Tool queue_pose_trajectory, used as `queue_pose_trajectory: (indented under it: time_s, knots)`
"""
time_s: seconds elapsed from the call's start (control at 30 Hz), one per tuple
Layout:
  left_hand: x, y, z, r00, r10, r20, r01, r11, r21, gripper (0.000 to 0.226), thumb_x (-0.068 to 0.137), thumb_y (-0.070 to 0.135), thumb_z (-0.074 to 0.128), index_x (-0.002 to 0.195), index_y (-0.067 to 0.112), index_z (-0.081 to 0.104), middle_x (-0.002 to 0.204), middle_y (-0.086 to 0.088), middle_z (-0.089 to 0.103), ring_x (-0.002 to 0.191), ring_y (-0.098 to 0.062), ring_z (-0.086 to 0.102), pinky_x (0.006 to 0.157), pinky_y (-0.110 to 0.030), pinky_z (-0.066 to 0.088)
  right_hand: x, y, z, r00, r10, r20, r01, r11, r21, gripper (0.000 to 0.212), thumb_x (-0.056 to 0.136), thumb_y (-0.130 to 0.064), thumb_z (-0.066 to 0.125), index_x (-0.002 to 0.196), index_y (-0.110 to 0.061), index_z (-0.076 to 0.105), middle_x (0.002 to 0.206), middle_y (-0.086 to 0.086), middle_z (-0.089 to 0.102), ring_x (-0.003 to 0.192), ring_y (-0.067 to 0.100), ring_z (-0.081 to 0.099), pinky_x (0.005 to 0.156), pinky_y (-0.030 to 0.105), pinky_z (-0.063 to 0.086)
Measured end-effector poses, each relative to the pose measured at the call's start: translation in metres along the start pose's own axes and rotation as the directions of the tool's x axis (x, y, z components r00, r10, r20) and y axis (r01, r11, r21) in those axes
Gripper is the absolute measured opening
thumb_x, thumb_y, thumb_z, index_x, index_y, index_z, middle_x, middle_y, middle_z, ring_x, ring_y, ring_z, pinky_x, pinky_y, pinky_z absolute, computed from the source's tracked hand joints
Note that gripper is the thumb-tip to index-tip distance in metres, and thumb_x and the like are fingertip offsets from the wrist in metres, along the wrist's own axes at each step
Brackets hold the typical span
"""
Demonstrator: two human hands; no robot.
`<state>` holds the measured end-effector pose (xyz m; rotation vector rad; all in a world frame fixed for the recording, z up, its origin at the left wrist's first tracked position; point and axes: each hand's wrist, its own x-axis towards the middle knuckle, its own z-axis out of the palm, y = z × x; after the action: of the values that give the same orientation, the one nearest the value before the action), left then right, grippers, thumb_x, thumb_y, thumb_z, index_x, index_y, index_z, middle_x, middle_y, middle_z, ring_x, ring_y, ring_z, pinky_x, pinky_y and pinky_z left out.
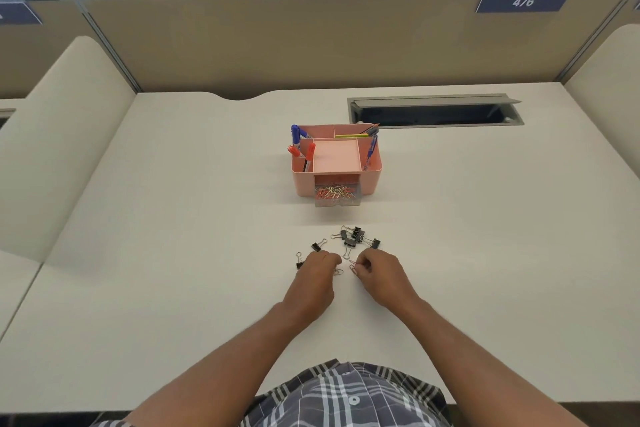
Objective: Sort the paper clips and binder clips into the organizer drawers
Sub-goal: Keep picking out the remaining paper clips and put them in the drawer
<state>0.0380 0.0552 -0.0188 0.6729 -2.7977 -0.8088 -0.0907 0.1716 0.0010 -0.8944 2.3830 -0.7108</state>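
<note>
A pink desk organizer (372,177) stands mid-table, its clear drawer (336,196) pulled out and holding several red and silver paper clips. Several black binder clips (356,238) lie in a loose pile in front of it, with one (318,246) to the left and another (299,261) beside my left hand. My left hand (316,270) rests curled on the table, fingertips pinched at a silver paper clip (338,272). My right hand (377,270) pinches a pinkish paper clip (353,268) at its fingertips.
Pens and markers (295,137) stand in the organizer's side compartments. An open cable hatch (436,111) is sunk into the table behind it. Beige partition panels close off the back and both sides.
</note>
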Motion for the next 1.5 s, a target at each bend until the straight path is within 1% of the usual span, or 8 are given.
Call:
queue_pose_trajectory:
  time_s: [0.13,0.2,0.3,0.53,0.8,1.03,1.33,1.5]
  knots:
    - [-0.006,-0.008,-0.002,0.997,-0.020,-0.076,0.022,1.000,0.021,0.019,0.086,0.005,0.061,0.105,0.009,0.063,0.098,-0.005,0.059,0.092,-0.025,0.052,0.080,-0.026,0.040,-0.004,0.002,-0.003,0.993,0.115,-0.035,-0.111,0.990,0.088,0.010,0.085,-0.014,0.057,0.081,-0.017,0.065,0.077,-0.003,0.068,0.075,0.017,0.063,0.067,0.030,0.049]
    - [-0.010,-0.010,-0.002,0.997,-0.051,-0.057,0.054,0.997,0.049,0.019,0.088,0.016,0.063,0.105,0.009,0.064,0.099,-0.006,0.058,0.093,-0.026,0.052,0.083,-0.034,0.046,-0.005,0.002,-0.001,0.993,0.112,-0.030,-0.109,0.992,0.069,0.013,0.086,-0.013,0.054,0.086,-0.018,0.066,0.081,-0.002,0.069,0.079,0.019,0.063,0.070,0.029,0.049]
    - [-0.010,-0.007,-0.001,0.997,-0.083,-0.005,0.083,0.992,0.091,0.020,0.090,0.023,0.060,0.104,0.011,0.064,0.100,-0.005,0.057,0.094,-0.026,0.051,0.082,-0.036,0.046,-0.003,-0.002,0.005,0.995,0.090,-0.029,-0.091,0.995,-0.032,0.021,0.088,-0.012,0.049,0.096,-0.014,0.069,0.088,0.001,0.070,0.085,0.023,0.063,0.073,0.031,0.049]
    - [0.001,0.004,-0.001,0.993,-0.112,0.048,0.107,0.988,0.111,0.015,0.094,0.023,0.050,0.097,0.014,0.062,0.100,-0.002,0.057,0.097,-0.022,0.051,0.079,-0.027,0.038,-0.003,-0.004,0.016,0.998,-0.019,-0.052,0.008,0.977,-0.213,0.018,0.094,-0.024,0.051,0.091,-0.014,0.065,0.094,0.007,0.065,0.087,0.027,0.059,0.073,0.035,0.047]
    - [0.006,0.007,-0.004,0.981,-0.139,0.132,0.130,0.989,0.075,0.008,0.087,0.017,0.051,0.086,0.014,0.058,0.093,-0.003,0.059,0.090,-0.022,0.053,0.073,-0.031,0.041,-0.005,-0.001,0.022,0.993,-0.110,-0.045,0.095,0.964,-0.250,0.014,0.093,-0.014,0.048,0.091,-0.009,0.061,0.098,0.009,0.059,0.093,0.029,0.054,0.075,0.036,0.043]
    - [0.002,0.010,-0.012,0.976,-0.185,0.112,0.191,0.980,-0.045,0.008,0.086,0.011,0.052,0.082,0.014,0.058,0.082,0.001,0.062,0.078,-0.017,0.054,0.069,-0.030,0.043,-0.009,-0.001,0.024,0.979,-0.187,-0.084,0.162,0.957,-0.239,0.011,0.083,-0.001,0.053,0.087,-0.009,0.059,0.095,0.008,0.058,0.089,0.027,0.052,0.070,0.034,0.043]
    - [0.000,0.009,-0.012,0.967,-0.246,0.065,0.253,0.956,-0.150,0.011,0.091,0.013,0.054,0.099,0.017,0.061,0.086,0.006,0.061,0.078,-0.013,0.053,0.069,-0.026,0.040,-0.004,-0.007,0.021,0.993,-0.122,-0.002,0.120,0.977,-0.179,0.020,0.083,-0.001,0.048,0.095,-0.012,0.060,0.097,0.006,0.061,0.093,0.026,0.055,0.075,0.034,0.044]
    - [0.000,0.007,-0.014,0.960,-0.276,0.042,0.279,0.948,-0.152,0.010,0.091,0.012,0.055,0.091,0.015,0.065,0.086,0.002,0.065,0.075,-0.016,0.057,0.071,-0.030,0.047,-0.005,-0.008,0.020,0.995,-0.103,0.007,0.103,0.977,-0.188,0.024,0.089,-0.007,0.047,0.104,-0.010,0.064,0.101,0.008,0.062,0.096,0.027,0.057,0.079,0.035,0.046]
